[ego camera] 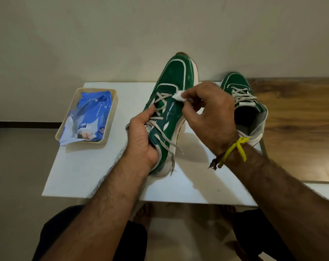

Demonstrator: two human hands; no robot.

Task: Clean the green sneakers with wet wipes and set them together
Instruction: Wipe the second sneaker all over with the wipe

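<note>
The right hand [209, 113] has a tight grip: thumb and forefinger pinch a small wad of white wipe [177, 96], and the other fingers curl in below it. The wipe is pressed against the green side of the near sneaker [171, 78], just beside the upper lace crossings. A yellow thread [235, 149] is tied round the right wrist, with a darker string next to it.

The left hand [143, 134] grips the same sneaker at its collar and tongue. Its fingers curl round the opening, the thumb lies up along the laces, and the grip is closed firmly on the shoe. This sneaker is tilted, toe raised and pointing away, heel low against the white worktop [103, 166]. Loose lace ends hang from it near the heel.

The second sneaker [242, 102] stands upright on the worktop just behind the right hand, toe away, partly hidden by that hand and wrist. The two shoes are near each other but do not touch.

At the far left of the worktop sits a cream tray [114, 117], well apart from the shoes. A blue wipes pack [90, 117] lies crumpled in it.

To the right lies a wooden surface [299, 129].
</note>
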